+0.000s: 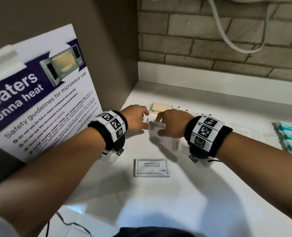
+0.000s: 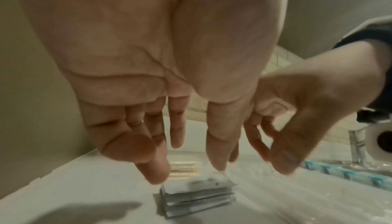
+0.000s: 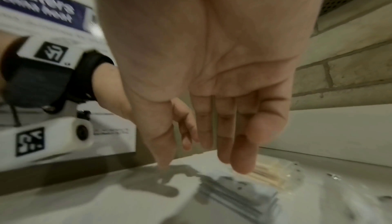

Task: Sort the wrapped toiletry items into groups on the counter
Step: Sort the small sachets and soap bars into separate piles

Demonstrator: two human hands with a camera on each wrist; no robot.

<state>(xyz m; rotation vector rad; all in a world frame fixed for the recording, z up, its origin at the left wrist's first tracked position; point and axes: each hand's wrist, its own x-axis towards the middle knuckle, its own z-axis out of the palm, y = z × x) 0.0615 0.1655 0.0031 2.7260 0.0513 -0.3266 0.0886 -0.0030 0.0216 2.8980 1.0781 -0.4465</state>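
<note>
A stack of grey-white sachets [image 1: 156, 124] lies on the white counter [image 1: 201, 194] between my two hands. My left hand [image 1: 144, 120] hovers at its left end with fingers straight and pointing down, holding nothing; in the left wrist view the left hand [image 2: 186, 169] hangs just above the stack [image 2: 197, 195]. My right hand [image 1: 159, 124] is at the stack's right end, fingers relaxed and empty; in the right wrist view the right hand [image 3: 201, 165] hangs over the stack [image 3: 239, 192]. A single "shampoo with conditioner" sachet [image 1: 151, 167] lies nearer me. A clear packet of cotton buds [image 1: 159, 107] sits just behind the stack.
A microwave safety poster [image 1: 39, 100] leans against the wall at left. Teal wrapped items [image 1: 290, 137] lie in a row at the right edge. Clear packets [image 1: 176, 144] lie under my right wrist. A brick wall [image 1: 210, 40] backs the counter.
</note>
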